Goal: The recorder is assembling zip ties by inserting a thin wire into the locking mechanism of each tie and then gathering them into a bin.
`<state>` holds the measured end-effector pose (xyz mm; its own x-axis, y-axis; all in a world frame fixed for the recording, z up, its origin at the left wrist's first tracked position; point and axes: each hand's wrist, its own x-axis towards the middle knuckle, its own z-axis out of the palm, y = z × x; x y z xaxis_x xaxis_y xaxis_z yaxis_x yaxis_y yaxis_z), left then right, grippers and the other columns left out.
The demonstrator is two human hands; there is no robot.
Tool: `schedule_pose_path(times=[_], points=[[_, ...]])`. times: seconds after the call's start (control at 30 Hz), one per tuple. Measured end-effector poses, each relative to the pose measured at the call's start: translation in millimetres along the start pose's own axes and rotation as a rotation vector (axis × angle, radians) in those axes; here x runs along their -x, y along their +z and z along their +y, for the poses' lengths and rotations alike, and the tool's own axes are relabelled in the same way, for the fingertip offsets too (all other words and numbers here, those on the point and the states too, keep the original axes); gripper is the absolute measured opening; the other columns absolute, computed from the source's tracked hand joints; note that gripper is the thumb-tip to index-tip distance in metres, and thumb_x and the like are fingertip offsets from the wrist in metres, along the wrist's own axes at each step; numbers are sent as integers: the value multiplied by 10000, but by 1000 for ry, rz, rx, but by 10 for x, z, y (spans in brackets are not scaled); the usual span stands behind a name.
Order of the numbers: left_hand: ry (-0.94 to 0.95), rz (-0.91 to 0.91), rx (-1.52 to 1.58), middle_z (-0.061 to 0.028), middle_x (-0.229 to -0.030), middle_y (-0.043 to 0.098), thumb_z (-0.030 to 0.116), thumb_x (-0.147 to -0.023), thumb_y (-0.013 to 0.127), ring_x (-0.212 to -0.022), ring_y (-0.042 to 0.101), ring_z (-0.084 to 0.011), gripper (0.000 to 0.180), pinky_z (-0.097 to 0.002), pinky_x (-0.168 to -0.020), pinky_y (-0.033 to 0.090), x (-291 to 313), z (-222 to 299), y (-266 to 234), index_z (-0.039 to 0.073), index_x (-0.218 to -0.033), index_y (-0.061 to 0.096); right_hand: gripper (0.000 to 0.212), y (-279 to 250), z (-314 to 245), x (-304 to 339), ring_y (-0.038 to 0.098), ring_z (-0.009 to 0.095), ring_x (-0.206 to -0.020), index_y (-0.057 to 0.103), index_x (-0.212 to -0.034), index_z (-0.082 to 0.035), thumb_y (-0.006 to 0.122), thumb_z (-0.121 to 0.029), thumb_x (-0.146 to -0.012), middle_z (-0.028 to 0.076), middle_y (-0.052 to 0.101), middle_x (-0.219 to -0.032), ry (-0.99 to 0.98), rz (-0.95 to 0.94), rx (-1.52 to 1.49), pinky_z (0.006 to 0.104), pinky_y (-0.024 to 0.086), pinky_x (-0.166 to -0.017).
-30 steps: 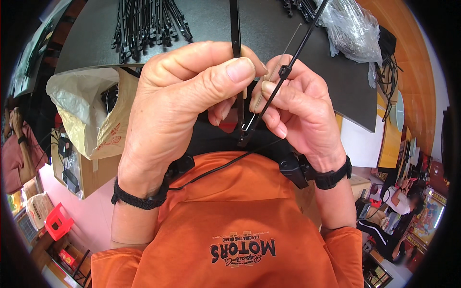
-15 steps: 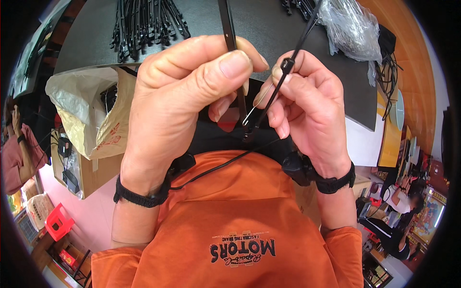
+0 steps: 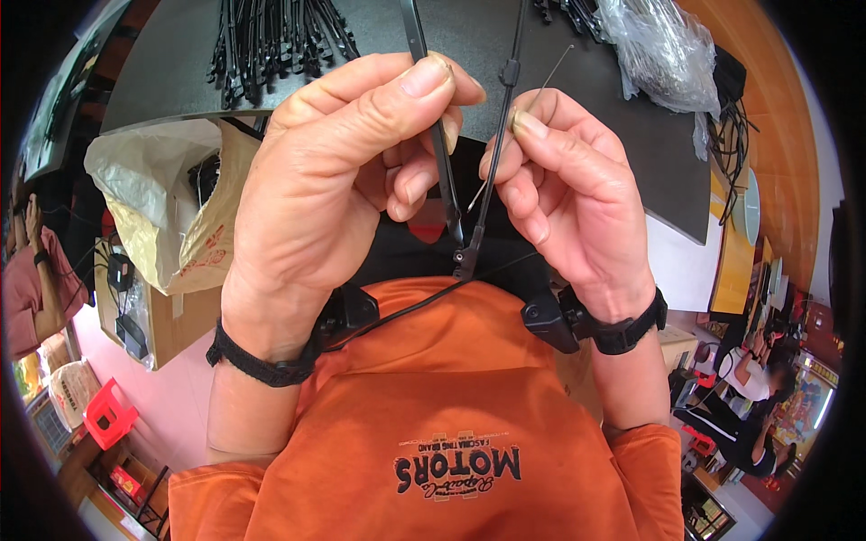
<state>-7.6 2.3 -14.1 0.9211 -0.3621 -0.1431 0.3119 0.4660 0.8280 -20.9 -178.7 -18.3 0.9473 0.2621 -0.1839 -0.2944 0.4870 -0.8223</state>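
Observation:
My left hand (image 3: pixel 311 171) is closed, pinching a flat black metal strip (image 3: pixel 444 167) between thumb and fingers. At its lower end the strip meets a thinner black rod (image 3: pixel 501 113) in a small hinge-like joint (image 3: pixel 465 261), making a narrow V. The rod carries a small black collar and runs up past the upper edge of the view. My right hand (image 3: pixel 586 176) pinches a thin metal wire (image 3: pixel 552 79) with a tiny bend at its upper tip. The wire's lower end crosses behind the rod toward the strip. Whether the right fingers also grip the rod is unclear.
Black strips lie in a bundle (image 3: pixel 271 45) on the dark table (image 3: pixel 171 81), with more beside a clear plastic bag (image 3: pixel 663 54) at right. An open paper bag (image 3: pixel 171 207) stands at left above a cardboard box (image 3: pixel 185 329). People are at both sides, farther off.
The black rod has swung more upright, and its joint has moved slightly down. The wire in my right hand now points up and right, its lower end drawn away from the joint.

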Motion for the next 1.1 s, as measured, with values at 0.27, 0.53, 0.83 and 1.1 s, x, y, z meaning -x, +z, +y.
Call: schedule_pose_path(times=[0.27,0.53,0.83,1.1], points=[[-19,-14,107,-17,-687,519,226,-944,519,-502,435,-59,259,-176,-420,323,-14,-8,-21,-14,-1024,572,115,77,34,-17,582,118,-522,492,-887,16,444,-68,-950,185,635,-796,70,-14,-133,167,408,-363],[-30,-6,162,-36,-711,538,209,-952,503,-507,443,-69,244,-178,-429,344,15,8,-42,-11,-1038,563,117,91,50,-5,587,122,-526,489,-882,16,443,-67,-951,191,635,-796,76,-22,-122,171,401,-356],[15,-88,245,-49,-759,544,215,-941,521,-521,435,-68,238,-166,-452,361,31,-25,-97,-1,-1027,571,117,95,67,-22,580,120,-520,488,-877,11,453,-76,-946,186,639,-798,66,-42,-102,172,401,-360],[60,-65,-274,-21,-763,577,187,-907,557,-579,484,-46,191,-163,-505,385,75,76,-7,15,-985,579,127,235,-124,24,555,95,-517,526,-933,7,502,-118,-933,100,626,-755,-168,29,349,193,421,-405]])
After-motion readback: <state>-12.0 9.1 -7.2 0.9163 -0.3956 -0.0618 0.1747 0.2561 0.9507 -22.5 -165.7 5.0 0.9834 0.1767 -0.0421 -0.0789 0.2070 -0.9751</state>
